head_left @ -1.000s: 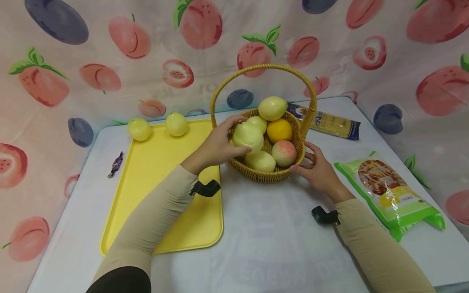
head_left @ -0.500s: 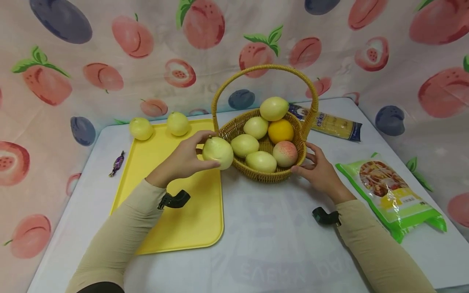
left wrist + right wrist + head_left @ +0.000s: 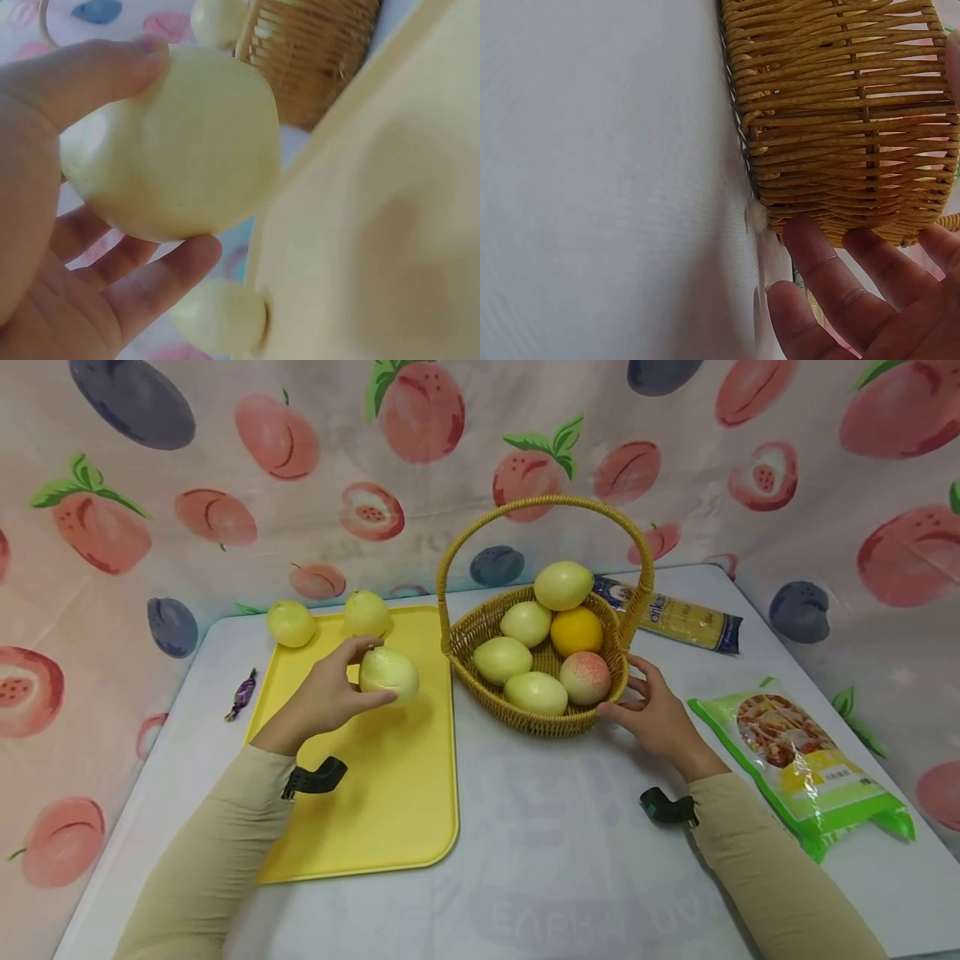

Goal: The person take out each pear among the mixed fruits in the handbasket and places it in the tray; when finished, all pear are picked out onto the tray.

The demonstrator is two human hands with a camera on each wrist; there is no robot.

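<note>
A pale green pear [image 3: 388,675] is pinched between the thumb and fingers of my left hand [image 3: 318,697], above the yellow tray [image 3: 375,810]. The left wrist view shows the same pear [image 3: 180,142] with the tray's surface beside it. My right hand [image 3: 660,718] holds the wicker basket [image 3: 517,718] at its right side, thumb at the rim. In the right wrist view, fingertips touch the basket's woven wall [image 3: 840,135]. Inside the basket lie several pale green fruits, an orange [image 3: 576,632] and a peach [image 3: 585,677].
Two pale pears, one [image 3: 291,623] at the tray's back left corner and another [image 3: 367,612] at its back edge. A purple wrapped candy [image 3: 242,694] lies left of the tray. Behind the basket is a pasta packet [image 3: 686,618]; a green bag [image 3: 806,760] lies at the right.
My left hand has moved left from the basket with the pear in its grip, and is now over the tray. My right hand has stayed at the basket.
</note>
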